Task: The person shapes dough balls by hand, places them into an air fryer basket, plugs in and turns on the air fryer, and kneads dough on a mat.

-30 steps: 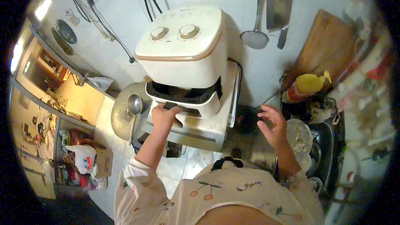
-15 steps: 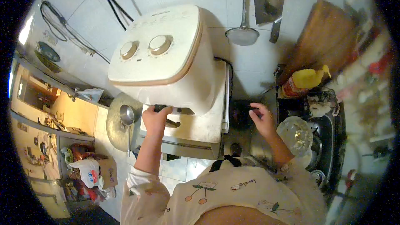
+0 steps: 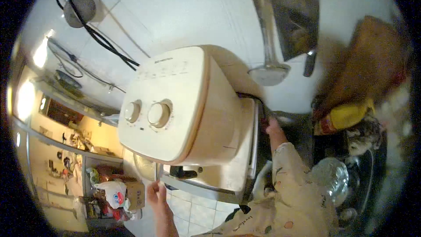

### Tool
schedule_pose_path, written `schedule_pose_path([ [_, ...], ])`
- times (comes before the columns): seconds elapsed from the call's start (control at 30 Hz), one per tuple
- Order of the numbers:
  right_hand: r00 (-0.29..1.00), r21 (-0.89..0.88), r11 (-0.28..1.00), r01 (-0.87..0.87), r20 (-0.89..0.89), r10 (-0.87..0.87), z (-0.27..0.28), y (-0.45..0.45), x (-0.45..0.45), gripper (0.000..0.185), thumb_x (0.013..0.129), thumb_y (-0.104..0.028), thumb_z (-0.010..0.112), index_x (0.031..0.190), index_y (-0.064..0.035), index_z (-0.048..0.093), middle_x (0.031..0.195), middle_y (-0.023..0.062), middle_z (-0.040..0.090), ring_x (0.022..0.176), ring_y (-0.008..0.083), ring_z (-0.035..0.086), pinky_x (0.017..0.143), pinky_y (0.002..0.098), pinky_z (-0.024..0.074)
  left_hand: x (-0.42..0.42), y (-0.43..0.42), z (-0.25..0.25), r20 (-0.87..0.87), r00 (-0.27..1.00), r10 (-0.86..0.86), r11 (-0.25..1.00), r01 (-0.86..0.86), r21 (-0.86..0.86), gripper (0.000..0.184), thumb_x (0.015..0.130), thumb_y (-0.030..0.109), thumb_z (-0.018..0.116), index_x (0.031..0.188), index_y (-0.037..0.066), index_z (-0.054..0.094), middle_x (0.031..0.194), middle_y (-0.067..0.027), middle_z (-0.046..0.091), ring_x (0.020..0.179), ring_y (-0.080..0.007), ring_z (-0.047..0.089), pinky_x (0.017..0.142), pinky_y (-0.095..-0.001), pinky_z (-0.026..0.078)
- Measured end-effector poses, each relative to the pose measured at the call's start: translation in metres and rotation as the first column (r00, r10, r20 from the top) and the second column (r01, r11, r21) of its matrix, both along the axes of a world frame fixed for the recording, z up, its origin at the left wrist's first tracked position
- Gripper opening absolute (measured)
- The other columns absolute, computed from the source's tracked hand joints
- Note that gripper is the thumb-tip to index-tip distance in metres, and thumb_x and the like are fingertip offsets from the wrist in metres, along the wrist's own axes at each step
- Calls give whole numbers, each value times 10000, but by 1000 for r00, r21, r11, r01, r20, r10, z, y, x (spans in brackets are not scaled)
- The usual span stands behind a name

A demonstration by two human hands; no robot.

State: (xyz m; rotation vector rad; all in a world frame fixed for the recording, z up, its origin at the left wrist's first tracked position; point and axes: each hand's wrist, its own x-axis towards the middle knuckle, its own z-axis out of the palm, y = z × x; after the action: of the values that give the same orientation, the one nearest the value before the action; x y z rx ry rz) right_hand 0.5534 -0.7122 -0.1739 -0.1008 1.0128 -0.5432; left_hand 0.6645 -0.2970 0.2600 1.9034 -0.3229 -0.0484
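Note:
A cream air fryer (image 3: 175, 101) with two knobs stands on a white-topped surface (image 3: 223, 173). Below its front edge sticks out a black handle (image 3: 183, 172). My left hand (image 3: 158, 193) is just in front and to the left of that handle, apart from it. Its fingers are loosely bent, and I see nothing in them. My right hand (image 3: 275, 131) reaches past the fryer's right side toward the wall, near a black cord (image 3: 251, 95). Blur and shadow hide its fingertips, so contact with anything there cannot be made out.
A skimmer (image 3: 268, 73) and a cleaver (image 3: 294, 17) hang on the tiled wall. To the right are a wooden board (image 3: 366, 61), a yellow-topped bottle (image 3: 346, 115) and a clear bowl (image 3: 331, 180) by the dark sink. A cardboard box (image 3: 136, 194) stands lower left.
My left hand has come off the black handle and drawn back toward me. My right hand has moved forward along the fryer's side. The view has shifted and tilted.

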Motion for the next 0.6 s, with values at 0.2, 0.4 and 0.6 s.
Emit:
schedule_pose_path([
  [0.2,986,-158,982,100,151,-76,-45,-18,18,172,856,-231,522,995,-131,542,849,43,586,649,206,517,504,365,449,-53,44,-29,148,989,-2,950,-44,308,301,797,159,654,1033,-6,567,943,-58,545,831,-155,472,766,-293,405],
  [0.4,723,146,948,282,618,-310,-20,-3,2,129,860,-226,528,768,-140,499,706,20,556,544,162,486,448,311,425,-68,3,-22,40,968,-247,964,241,110,142,727,-54,634,848,-4,579,807,-57,571,764,-131,526,729,-249,417],
  [0.6,666,449,893,18,661,-346,230,103,-69,129,836,-199,569,752,-103,549,694,-11,566,532,92,497,407,199,375,-90,-61,-67,-221,617,-755,645,760,-84,232,780,-18,639,1002,3,575,908,-68,586,805,-125,562,745,-260,477],
])
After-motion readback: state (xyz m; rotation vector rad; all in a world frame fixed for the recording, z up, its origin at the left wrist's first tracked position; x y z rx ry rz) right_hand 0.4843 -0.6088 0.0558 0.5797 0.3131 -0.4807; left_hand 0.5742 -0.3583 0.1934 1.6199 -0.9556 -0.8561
